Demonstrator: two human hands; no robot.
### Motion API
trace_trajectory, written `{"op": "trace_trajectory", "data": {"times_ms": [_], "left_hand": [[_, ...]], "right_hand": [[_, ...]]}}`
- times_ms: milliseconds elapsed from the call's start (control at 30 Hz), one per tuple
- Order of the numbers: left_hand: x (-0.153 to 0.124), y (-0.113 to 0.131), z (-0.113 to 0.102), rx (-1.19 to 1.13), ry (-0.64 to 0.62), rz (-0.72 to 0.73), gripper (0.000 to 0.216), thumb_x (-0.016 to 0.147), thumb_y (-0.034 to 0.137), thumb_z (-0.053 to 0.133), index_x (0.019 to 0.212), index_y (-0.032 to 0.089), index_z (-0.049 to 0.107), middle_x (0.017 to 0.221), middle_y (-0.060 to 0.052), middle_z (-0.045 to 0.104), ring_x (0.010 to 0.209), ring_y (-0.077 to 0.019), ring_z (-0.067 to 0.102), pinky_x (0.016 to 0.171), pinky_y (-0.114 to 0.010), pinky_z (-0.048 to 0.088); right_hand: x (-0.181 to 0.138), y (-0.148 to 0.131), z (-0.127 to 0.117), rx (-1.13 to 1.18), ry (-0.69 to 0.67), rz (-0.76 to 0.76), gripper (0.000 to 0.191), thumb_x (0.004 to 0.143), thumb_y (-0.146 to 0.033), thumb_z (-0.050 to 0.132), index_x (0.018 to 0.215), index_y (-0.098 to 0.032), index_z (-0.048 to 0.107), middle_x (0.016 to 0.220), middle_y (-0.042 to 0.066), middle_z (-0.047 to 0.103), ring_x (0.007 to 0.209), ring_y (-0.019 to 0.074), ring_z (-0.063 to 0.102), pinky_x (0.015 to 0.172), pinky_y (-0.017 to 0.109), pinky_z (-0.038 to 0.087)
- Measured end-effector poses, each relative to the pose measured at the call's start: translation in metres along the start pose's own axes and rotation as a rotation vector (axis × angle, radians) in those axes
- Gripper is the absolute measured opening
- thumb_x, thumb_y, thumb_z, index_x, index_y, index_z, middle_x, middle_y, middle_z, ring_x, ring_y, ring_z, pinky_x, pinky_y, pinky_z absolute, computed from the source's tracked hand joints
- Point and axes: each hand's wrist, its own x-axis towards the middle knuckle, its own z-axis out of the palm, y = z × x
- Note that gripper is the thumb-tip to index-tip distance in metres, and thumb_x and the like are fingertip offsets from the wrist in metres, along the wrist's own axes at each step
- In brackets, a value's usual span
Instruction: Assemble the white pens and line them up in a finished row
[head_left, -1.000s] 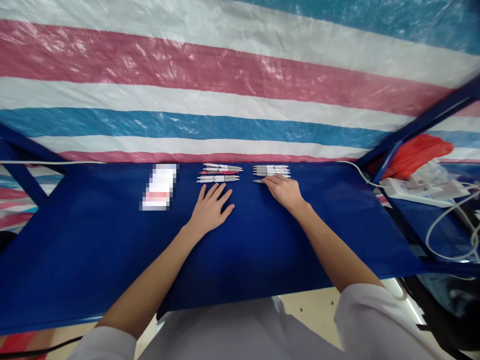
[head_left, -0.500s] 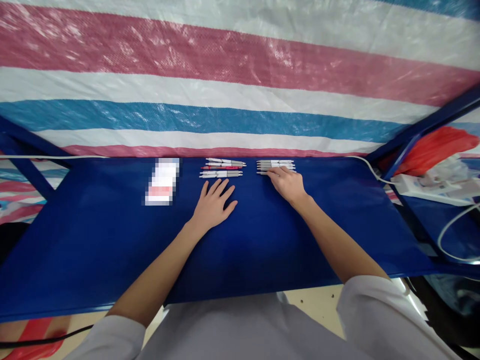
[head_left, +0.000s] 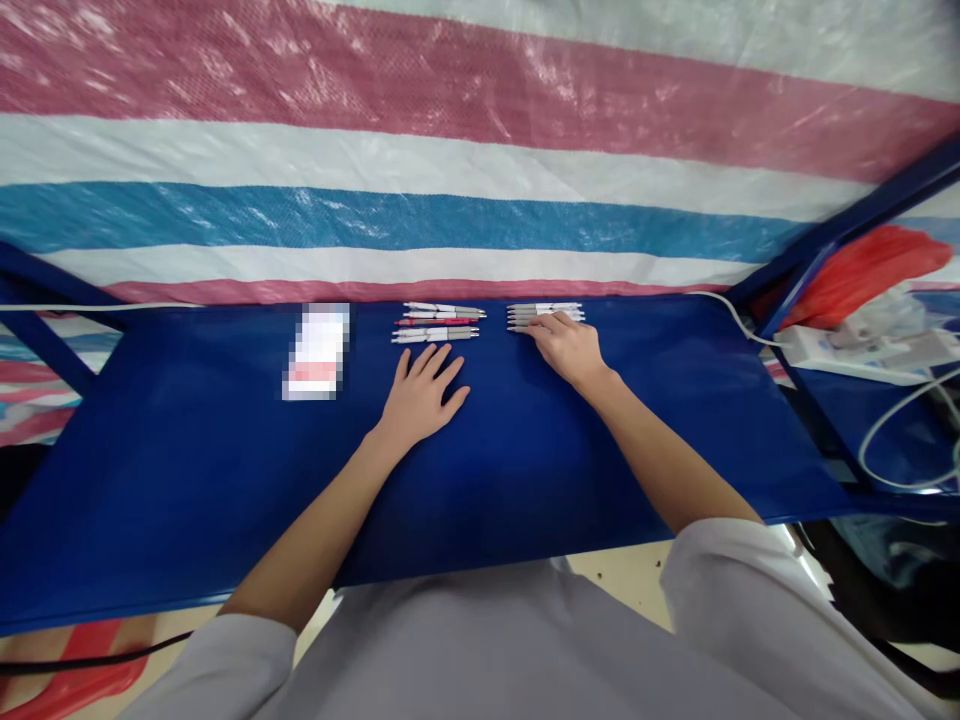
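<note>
My left hand (head_left: 421,398) lies flat on the blue table (head_left: 495,480), its fingers spread and holding nothing. Just beyond its fingertips are several white-and-grey pens (head_left: 435,335), lying sideways in a group with a red pen (head_left: 431,322) among them. Farther right, my right hand (head_left: 570,350) has its fingers closed on a grey-ended pen (head_left: 517,329) at the near side of a second group. The other pens (head_left: 544,307) of that group lie closely side by side, and my fingers cover part of them.
A pixelated white rectangle (head_left: 316,350) lies left of the pens. Striped plastic sheeting (head_left: 450,170) hangs behind the table. A white power strip (head_left: 855,350) with cables and a red plastic bag (head_left: 870,270) sit beyond the right edge. Blue frame bars (head_left: 802,270) flank both sides.
The whole view has shifted slightly, so the table and pens appear a little higher. My right hand stays at the near pen of the right group, and my left hand keeps its spread pose.
</note>
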Motion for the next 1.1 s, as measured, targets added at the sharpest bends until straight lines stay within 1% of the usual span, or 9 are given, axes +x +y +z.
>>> {"op": "trace_trajectory", "data": {"times_ms": [167,300,400,467,600,700,767,933,1100], "left_hand": [[0.000,0.001,-0.001,-0.009,0.017,-0.006,0.047,0.097,0.042,0.046,0.134,0.018,0.060,0.146,-0.014,0.052,0.138,-0.0333,0.042,0.117,-0.056,0.020],[-0.002,-0.002,-0.004,-0.015,0.019,-0.012,0.046,0.096,0.042,0.049,0.132,0.018,0.062,0.145,-0.014,0.052,0.137,-0.0338,0.044,0.117,-0.057,0.021],[-0.005,-0.007,-0.007,-0.020,0.024,-0.004,0.045,0.095,0.041,0.050,0.132,0.018,0.063,0.145,-0.015,0.053,0.137,-0.0345,0.044,0.117,-0.058,0.021],[-0.007,-0.011,-0.009,-0.013,0.029,0.004,0.045,0.095,0.041,0.050,0.132,0.018,0.063,0.145,-0.015,0.053,0.137,-0.0346,0.044,0.116,-0.057,0.022],[-0.012,-0.017,-0.011,-0.002,0.029,0.005,0.045,0.095,0.040,0.051,0.132,0.019,0.062,0.145,-0.015,0.052,0.137,-0.0343,0.044,0.117,-0.057,0.022],[-0.018,-0.020,-0.012,-0.006,0.026,-0.007,0.046,0.094,0.041,0.051,0.135,0.021,0.060,0.148,-0.014,0.049,0.139,-0.0342,0.042,0.117,-0.058,0.021],[-0.022,-0.022,-0.012,0.007,0.015,-0.011,0.048,0.095,0.042,0.050,0.136,0.021,0.059,0.150,-0.014,0.047,0.140,-0.0348,0.040,0.117,-0.058,0.021],[-0.026,-0.025,-0.010,0.034,-0.014,-0.012,0.050,0.096,0.044,0.047,0.138,0.020,0.057,0.151,-0.013,0.046,0.141,-0.0350,0.038,0.117,-0.059,0.021],[-0.026,-0.024,-0.013,0.042,-0.007,-0.005,0.048,0.096,0.045,0.047,0.136,0.021,0.059,0.149,-0.013,0.048,0.140,-0.0343,0.040,0.116,-0.058,0.023]], "right_hand": [[-0.002,-0.003,-0.002,-0.011,0.019,-0.001,0.036,0.099,-0.017,0.039,0.109,-0.025,0.073,0.114,0.002,0.074,0.097,0.0203,0.062,0.060,0.029,0.042],[-0.005,-0.014,-0.011,0.038,0.033,0.012,0.034,0.097,-0.017,0.042,0.113,-0.025,0.070,0.119,0.003,0.072,0.104,0.0213,0.062,0.065,0.029,0.046],[-0.007,-0.033,-0.019,0.109,0.035,0.042,0.031,0.096,-0.021,0.045,0.115,-0.024,0.069,0.124,0.006,0.069,0.111,0.0224,0.061,0.074,0.030,0.051],[-0.008,-0.050,-0.023,0.169,0.035,0.051,0.031,0.096,-0.025,0.046,0.119,-0.022,0.067,0.129,0.007,0.067,0.116,0.0239,0.060,0.085,0.034,0.052],[-0.013,-0.088,-0.021,0.242,0.060,0.087,0.037,0.098,-0.034,0.043,0.127,-0.022,0.063,0.139,0.007,0.061,0.131,0.0275,0.052,0.107,0.044,0.042],[-0.018,-0.113,-0.013,0.258,0.061,0.102,0.043,0.099,-0.042,0.039,0.132,-0.023,0.060,0.146,0.006,0.054,0.138,0.0295,0.045,0.114,0.050,0.034],[-0.020,-0.123,-0.008,0.272,0.044,0.097,0.045,0.099,-0.045,0.038,0.135,-0.024,0.057,0.149,0.006,0.051,0.141,0.0306,0.042,0.116,0.053,0.031],[-0.023,-0.127,-0.002,0.316,-0.011,0.070,0.047,0.100,-0.046,0.036,0.137,-0.025,0.056,0.149,0.006,0.050,0.141,0.0289,0.043,0.117,0.054,0.029],[-0.023,-0.124,-0.003,0.335,-0.011,0.078,0.047,0.099,-0.046,0.036,0.136,-0.025,0.056,0.149,0.006,0.050,0.141,0.0283,0.042,0.118,0.053,0.029]]}}
